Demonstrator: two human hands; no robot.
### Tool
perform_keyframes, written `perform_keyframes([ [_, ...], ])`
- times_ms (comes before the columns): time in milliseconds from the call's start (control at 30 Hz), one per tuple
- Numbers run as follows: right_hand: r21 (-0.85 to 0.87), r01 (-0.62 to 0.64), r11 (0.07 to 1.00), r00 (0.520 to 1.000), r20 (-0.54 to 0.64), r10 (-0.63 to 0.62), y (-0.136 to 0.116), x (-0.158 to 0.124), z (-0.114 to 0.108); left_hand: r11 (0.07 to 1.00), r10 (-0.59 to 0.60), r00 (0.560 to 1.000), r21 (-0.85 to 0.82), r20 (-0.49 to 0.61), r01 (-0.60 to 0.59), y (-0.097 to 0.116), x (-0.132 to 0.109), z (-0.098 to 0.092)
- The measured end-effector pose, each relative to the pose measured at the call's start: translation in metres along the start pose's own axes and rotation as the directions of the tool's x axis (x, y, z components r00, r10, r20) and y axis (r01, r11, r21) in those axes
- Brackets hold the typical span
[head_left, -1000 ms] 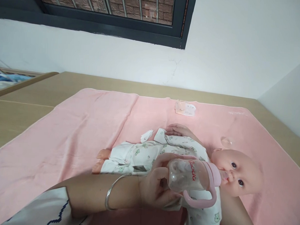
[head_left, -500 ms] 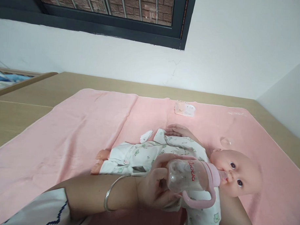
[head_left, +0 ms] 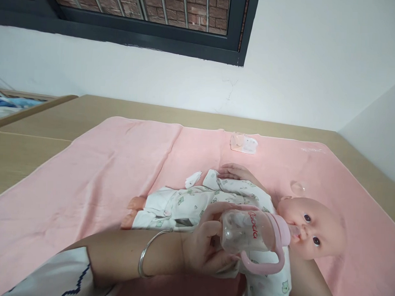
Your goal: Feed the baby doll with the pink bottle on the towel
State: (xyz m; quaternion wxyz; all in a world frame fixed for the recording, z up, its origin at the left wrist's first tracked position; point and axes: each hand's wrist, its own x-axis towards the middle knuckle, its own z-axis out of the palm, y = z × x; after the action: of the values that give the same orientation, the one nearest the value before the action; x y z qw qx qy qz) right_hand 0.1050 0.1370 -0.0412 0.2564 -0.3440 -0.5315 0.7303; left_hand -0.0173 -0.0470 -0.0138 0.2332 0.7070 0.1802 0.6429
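Pink cloth (head_left: 129, 154) on table (head_left: 28, 159); toward right edge, left hand (head_left: 203, 247) grips bottle (head_left: 246, 231) put to doll (head_left: 243, 196), right hand (head_left: 237, 171) loosely open. Apparently pretend feeding; next move calls for steady tilt.

Glossy plastic bottle (head_left: 246, 231), cloth blanket (head_left: 125, 162), shiny metal bangle (head_left: 141, 259)

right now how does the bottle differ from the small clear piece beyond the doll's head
The bottle is in the left grip, the clear piece on the pink cloth. The bottle is larger than the clear piece. The bottle has a pink handle and red lettering; the clear piece looks colourless. Both are see-through, the bottle in its body.
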Motion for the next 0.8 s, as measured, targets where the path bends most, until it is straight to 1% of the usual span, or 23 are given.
perform_keyframes([
  [67, -0.020, -0.049, 0.999, 0.999, 0.023, 0.049, -0.0029, -0.0007, 0.0005, 1.000, -0.003, 1.000, -0.001, 0.015, 0.003, 0.0004, 0.0007, -0.0011],
  [100, -0.025, -0.053, 0.998, 0.998, 0.025, 0.054, -0.0043, -0.0011, 0.0007, 1.000, -0.007, 1.000, 0.002, 0.025, 0.007, 0.0007, 0.0012, -0.0016],
  [200, 0.000, 0.005, 1.000, 1.000, 0.006, -0.005, -0.0070, -0.0031, 0.0019, 1.000, 0.005, 0.999, 0.002, 0.037, -0.006, 0.0016, 0.0025, -0.0023],
  [300, 0.024, 0.013, 1.000, 0.998, 0.053, -0.014, -0.0069, -0.0059, 0.0043, 1.000, 0.027, 0.999, 0.007, 0.022, -0.027, 0.0013, 0.0029, -0.0016],
  [333, 0.030, 0.023, 0.999, 0.998, 0.051, -0.024, -0.0064, -0.0067, 0.0051, 0.999, 0.032, 0.999, 0.009, 0.025, -0.032, 0.0011, 0.0027, -0.0013],
  [433, 0.021, 0.081, 0.997, 0.997, -0.004, -0.080, -0.0056, -0.0075, 0.0057, 1.000, 0.021, 0.999, 0.015, 0.026, -0.021, 0.0011, 0.0010, -0.0004],
  [567, -0.024, 0.030, 0.999, 0.999, 0.023, -0.029, -0.0071, -0.0035, 0.0016, 1.000, -0.011, 1.000, 0.013, 0.009, 0.011, 0.0019, 0.0000, -0.0004],
  [667, -0.043, 0.033, 0.999, 0.999, -0.001, -0.033, -0.0074, 0.0001, -0.0012, 1.000, 0.015, 0.999, 0.000, 0.030, -0.015, 0.0014, 0.0013, -0.0014],
  [800, -0.029, 0.019, 0.999, 0.999, 0.034, -0.018, -0.0055, 0.0017, -0.0031, 1.000, 0.019, 0.999, -0.019, 0.026, -0.018, 0.0005, 0.0022, -0.0024],
])
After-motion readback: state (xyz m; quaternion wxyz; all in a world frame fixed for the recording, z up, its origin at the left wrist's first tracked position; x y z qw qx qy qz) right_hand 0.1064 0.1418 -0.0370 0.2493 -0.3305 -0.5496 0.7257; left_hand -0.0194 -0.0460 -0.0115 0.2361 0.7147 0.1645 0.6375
